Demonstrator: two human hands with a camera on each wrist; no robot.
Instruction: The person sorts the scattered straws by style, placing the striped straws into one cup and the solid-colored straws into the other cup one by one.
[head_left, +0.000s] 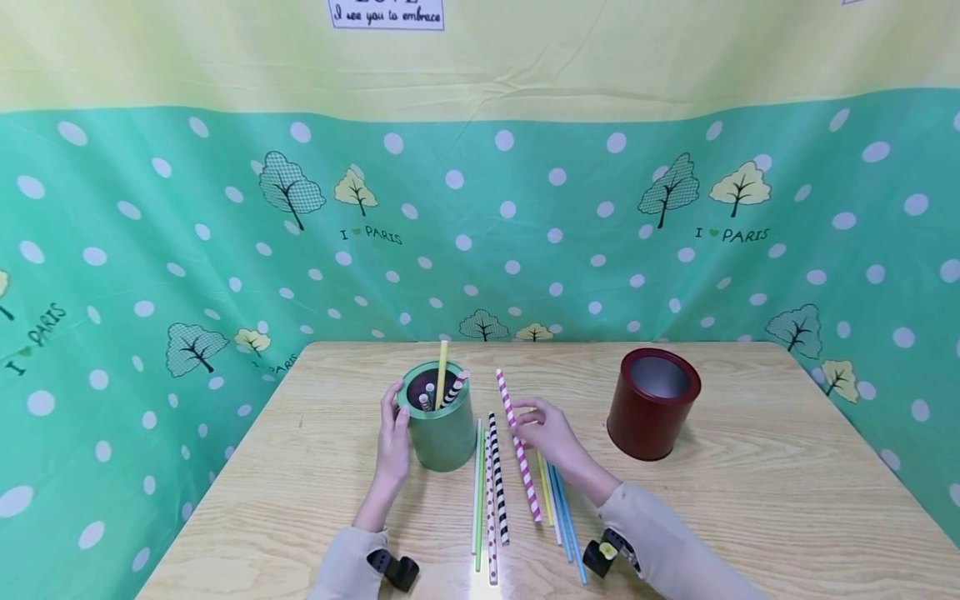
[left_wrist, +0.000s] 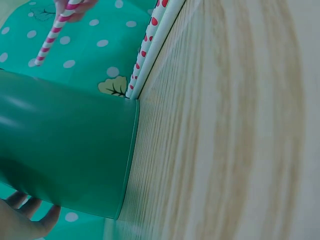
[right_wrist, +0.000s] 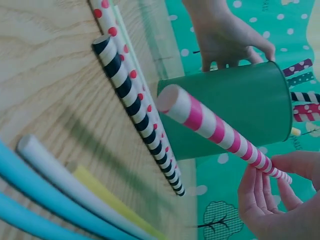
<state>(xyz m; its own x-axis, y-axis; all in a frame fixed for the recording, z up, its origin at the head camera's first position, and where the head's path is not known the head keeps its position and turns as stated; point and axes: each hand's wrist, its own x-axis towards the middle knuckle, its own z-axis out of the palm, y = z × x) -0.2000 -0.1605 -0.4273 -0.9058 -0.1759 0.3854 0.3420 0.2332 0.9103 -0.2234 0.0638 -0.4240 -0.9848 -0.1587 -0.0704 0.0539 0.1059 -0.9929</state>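
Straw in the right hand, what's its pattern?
The straw has pink and white stripes, clearest in the right wrist view.

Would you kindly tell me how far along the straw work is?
Apparently done: several straws stand in the green can, gripped by the left hand. In hand: a pink-striped straw, pinched by the right hand. Seemingly left: loose straws on the table.

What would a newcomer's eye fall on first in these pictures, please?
Probably the pink-and-white striped straw, pinched by the right hand above the table. Next might come the green can with straws poking out, held by the left hand, and the dark red can towards the right.
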